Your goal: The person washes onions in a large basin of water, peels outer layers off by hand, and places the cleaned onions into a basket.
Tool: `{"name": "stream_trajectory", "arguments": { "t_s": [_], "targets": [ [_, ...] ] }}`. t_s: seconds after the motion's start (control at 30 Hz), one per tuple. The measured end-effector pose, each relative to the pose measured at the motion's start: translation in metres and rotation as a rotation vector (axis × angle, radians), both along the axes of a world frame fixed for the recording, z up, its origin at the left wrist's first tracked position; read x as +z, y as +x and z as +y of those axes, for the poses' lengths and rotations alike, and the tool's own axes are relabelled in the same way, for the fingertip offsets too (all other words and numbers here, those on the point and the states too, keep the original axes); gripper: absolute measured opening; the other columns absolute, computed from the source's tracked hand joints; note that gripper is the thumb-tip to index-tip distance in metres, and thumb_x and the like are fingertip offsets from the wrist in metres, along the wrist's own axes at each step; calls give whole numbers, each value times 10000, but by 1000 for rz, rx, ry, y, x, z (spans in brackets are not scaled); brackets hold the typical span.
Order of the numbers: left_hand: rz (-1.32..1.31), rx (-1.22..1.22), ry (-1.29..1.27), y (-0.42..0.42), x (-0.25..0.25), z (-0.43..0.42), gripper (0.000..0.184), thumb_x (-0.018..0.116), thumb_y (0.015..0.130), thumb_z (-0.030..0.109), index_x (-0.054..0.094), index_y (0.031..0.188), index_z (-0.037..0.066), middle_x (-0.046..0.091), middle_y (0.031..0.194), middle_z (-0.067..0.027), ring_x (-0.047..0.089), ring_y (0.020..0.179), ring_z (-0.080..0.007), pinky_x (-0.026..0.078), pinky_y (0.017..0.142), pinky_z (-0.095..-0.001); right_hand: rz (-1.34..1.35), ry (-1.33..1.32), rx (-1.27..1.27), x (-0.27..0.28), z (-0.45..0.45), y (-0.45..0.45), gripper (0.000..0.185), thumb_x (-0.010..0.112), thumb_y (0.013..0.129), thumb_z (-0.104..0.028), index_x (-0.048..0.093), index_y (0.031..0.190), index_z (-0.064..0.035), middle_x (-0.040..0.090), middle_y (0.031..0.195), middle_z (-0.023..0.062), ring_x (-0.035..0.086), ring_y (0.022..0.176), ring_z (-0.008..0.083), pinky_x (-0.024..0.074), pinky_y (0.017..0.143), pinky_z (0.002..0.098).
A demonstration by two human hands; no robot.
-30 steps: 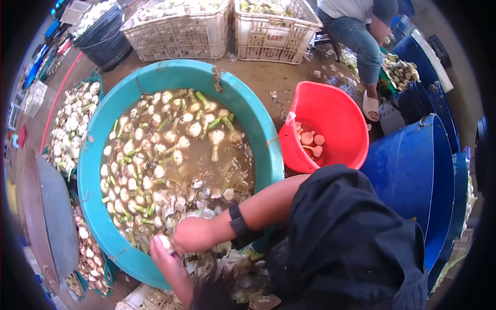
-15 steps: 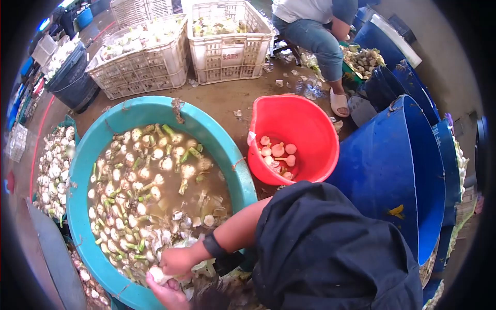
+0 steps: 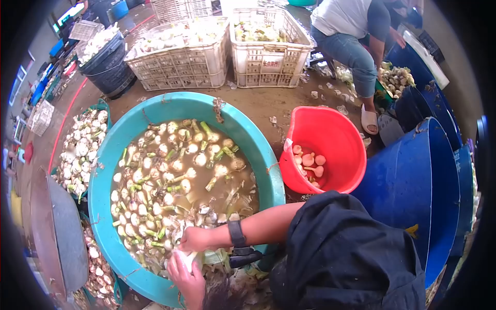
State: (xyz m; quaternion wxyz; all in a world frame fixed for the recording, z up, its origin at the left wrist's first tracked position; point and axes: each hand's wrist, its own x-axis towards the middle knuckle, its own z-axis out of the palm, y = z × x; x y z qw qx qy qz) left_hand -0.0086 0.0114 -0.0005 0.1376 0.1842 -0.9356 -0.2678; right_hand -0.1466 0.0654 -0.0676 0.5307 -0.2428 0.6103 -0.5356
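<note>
Over the near edge of the teal tub (image 3: pixel 101 170), my left hand (image 3: pixel 187 279) is closed around a pale garlic bulb (image 3: pixel 189 260). My right hand (image 3: pixel 199 239), with a dark band on its wrist, is closed at the upper side of the same bulb, its fingertips mostly hidden. Many garlic bulbs (image 3: pixel 170 199) with cut green stems float in the tub's murky water. Loose skins and leaves (image 3: pixel 212 258) lie around and below my hands. To the right, a red bucket (image 3: pixel 341 139) holds several peeled bulbs (image 3: pixel 308 159).
Two white crates (image 3: pixel 181 67) of garlic scraps stand behind the tub. Blue barrels (image 3: pixel 398 181) line the right side. Unpeeled garlic (image 3: pixel 80 150) fills a container at left. A seated person (image 3: pixel 346 57) works beside a garlic basket (image 3: pixel 397 82) at the back right.
The view has swung, so the scene sits farther right. Both hands have moved a little farther over the tub and closer together; my left fingers now cover more of the bulb.
</note>
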Motion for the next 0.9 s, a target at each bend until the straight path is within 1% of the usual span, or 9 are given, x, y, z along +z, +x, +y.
{"name": "stream_trajectory", "arguments": {
  "t_s": [0.1,0.17,0.23,0.43,0.53,0.57,0.63,0.77,0.9],
  "targets": [
    [9,-40,-310,-9,0,2,346,490,805,6,493,1144,-63,447,1227,-232,417,1163,-329,343,947,-433,-267,33,-9,35,9,-7,180,544,832,-154,625,893,-5,610,712,22,556,651,137,461,613,297],
    [245,506,682,-8,-4,2,263,505,850,67,530,1084,-51,523,1146,-182,499,1077,-286,419,884,-401,-191,-273,-129,27,9,4,204,534,863,-149,599,996,-8,610,861,21,547,795,119,457,712,281],
    [793,599,1481,2,-27,-16,285,534,868,168,538,1074,-29,585,1036,-136,575,932,-247,478,809,-338,12,-425,83,42,26,0,201,533,870,-129,590,1020,-7,596,963,42,517,911,96,436,796,272],
    [796,832,2353,32,-27,-43,359,584,786,443,577,931,115,606,788,-32,581,678,-143,482,553,-290,-161,-679,-148,92,52,-49,205,466,897,-163,553,968,8,597,892,63,563,841,130,462,755,287],
    [839,872,2258,36,-24,-43,299,541,818,398,578,902,113,574,720,-5,528,592,-126,434,501,-248,-369,-645,-66,86,46,-64,248,458,898,-213,572,929,4,621,876,88,591,790,165,473,749,323],
    [862,843,2252,37,-27,-46,268,526,831,366,578,905,114,563,703,-3,515,573,-128,433,496,-252,188,-689,181,71,40,-62,252,479,881,-237,596,894,-14,628,855,108,603,762,200,477,732,329],
    [901,832,2195,43,-25,-48,208,526,828,298,569,877,101,540,665,-13,499,548,-140,432,473,-247,1122,84,731,56,45,-35,268,536,802,-305,616,835,-52,611,787,177,602,747,318,489,655,372],
    [1390,707,1880,127,0,-73,143,537,820,190,544,834,48,519,636,-38,466,523,-129,415,454,-238,1052,190,-17,5,37,-68,199,544,760,-263,613,802,-81,605,810,170,594,791,314,477,682,424],
    [1329,905,1386,151,30,-87,137,519,839,182,546,858,49,551,675,-37,484,534,-117,404,446,-222,1498,576,336,-6,47,-135,325,579,730,-190,581,1043,-103,570,1063,94,490,1069,279,393,890,393]
  ]
}}
